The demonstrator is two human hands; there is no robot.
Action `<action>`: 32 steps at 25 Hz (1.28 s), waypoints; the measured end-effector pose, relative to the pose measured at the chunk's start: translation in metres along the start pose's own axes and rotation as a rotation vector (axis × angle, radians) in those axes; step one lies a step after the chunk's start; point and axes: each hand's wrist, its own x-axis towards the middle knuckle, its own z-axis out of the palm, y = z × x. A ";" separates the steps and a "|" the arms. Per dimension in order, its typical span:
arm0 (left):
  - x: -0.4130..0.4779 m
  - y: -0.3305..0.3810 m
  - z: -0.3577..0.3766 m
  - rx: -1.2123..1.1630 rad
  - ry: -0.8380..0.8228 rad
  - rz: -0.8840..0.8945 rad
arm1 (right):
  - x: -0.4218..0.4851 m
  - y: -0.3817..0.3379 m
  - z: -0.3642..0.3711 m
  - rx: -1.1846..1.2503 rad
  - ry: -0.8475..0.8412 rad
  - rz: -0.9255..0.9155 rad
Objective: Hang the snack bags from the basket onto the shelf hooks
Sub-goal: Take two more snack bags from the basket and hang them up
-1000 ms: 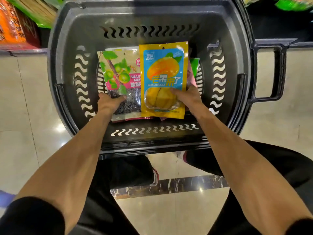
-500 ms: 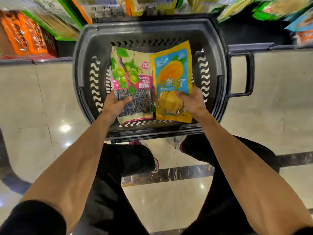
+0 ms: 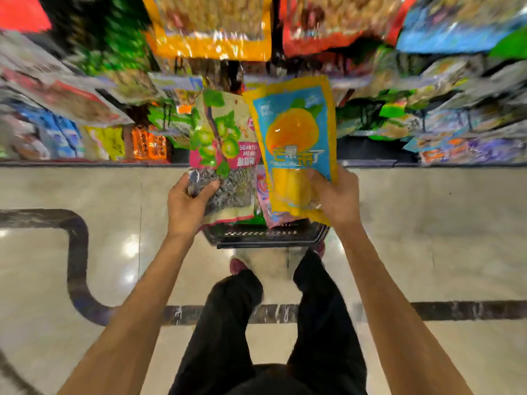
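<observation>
progress: early by my read. Neither held bag is on a hook yet; both are out of the basket [image 3: 265,236] and in hand.
done: two snack bags picked, one per hand, held up in front of the shelf [image 3: 85,163].
left to do: reach a free hook, thread each bag's top hole, let go, then go back for more. At least one pink pack [image 3: 263,192] shows in the basket behind the held pair.
left hand [image 3: 186,206]: fingers [image 3: 209,189] curled round the lower left corner of the plum bag [image 3: 225,143], thumb on the front.
right hand [image 3: 339,201]: fingers [image 3: 313,178] pinch the lower right edge of the mango bag [image 3: 293,138], thumb on the front face.
plum bag look: flat pouch with green fruit and branch art, a pink band and a clear window with dark dried fruit. Upright, leaning slightly.
mango bag look: yellow border, blue panel, big orange mango, clear window with yellow slices. Upright, top tilted left, its edge overlapping the plum bag.
bag position: side by side, above the basket, between the hands and the shelf, apart from the hanging stock.
hang holes: too blurred to see.
shelf: packed with hanging packs [image 3: 211,24] and heavily motion-blurred. Hooks can't be made out and a free slot can't be told.
basket: dark plastic, on the floor just ahead of the feet, mostly hidden by the bags.
</observation>
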 end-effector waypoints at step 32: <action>-0.178 0.266 -0.074 -0.308 -0.226 0.417 | -0.200 -0.214 -0.187 0.448 0.387 -0.287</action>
